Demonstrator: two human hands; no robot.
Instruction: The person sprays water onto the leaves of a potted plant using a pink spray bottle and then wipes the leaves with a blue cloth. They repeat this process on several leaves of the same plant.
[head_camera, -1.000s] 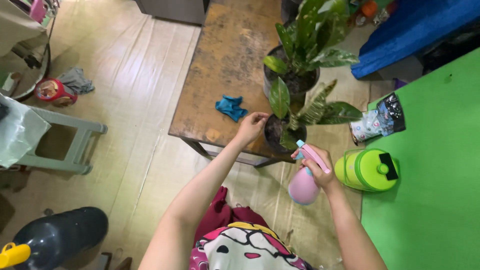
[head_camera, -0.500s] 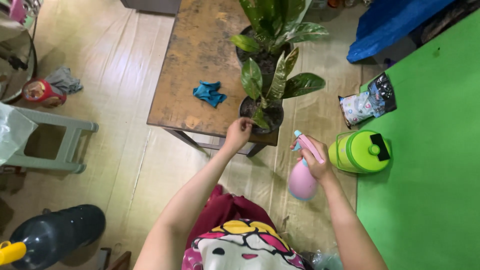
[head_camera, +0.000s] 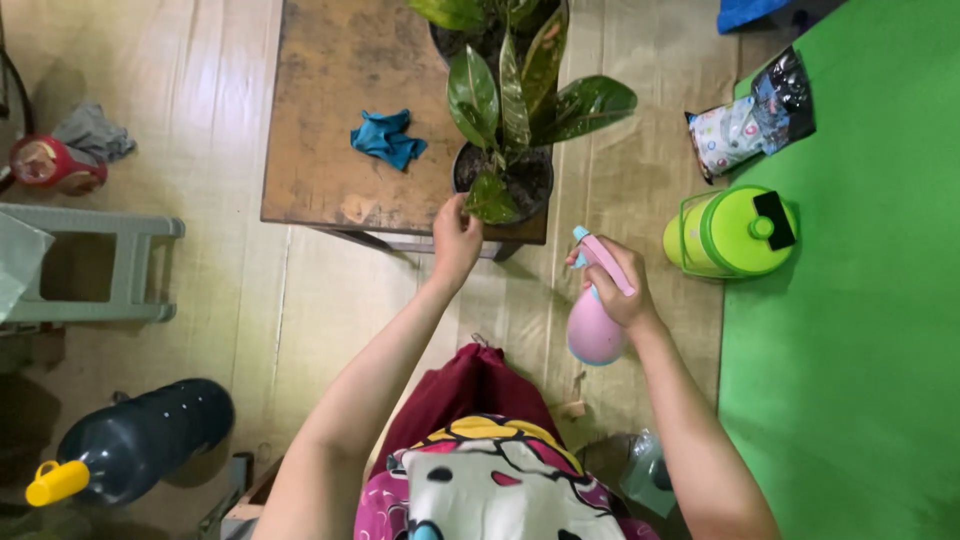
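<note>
Left hand (head_camera: 456, 237) has slid from the pot's side to its near rim, fingers curled on the potted plant (head_camera: 503, 180) at the bench (head_camera: 320, 150) edge. Right hand (head_camera: 618, 285) still grips pink spray bottle (head_camera: 592, 325), nozzle toward the pot, no closer than before.

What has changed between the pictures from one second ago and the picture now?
The left hand moved from above the soil to the near rim of the front plant pot, by a low leaf. The whole scene slid down and left in view, as the camera shifted. The right hand still holds the pink spray bottle, aimed at the plant. The blue cloth stays on the wooden table.
</note>
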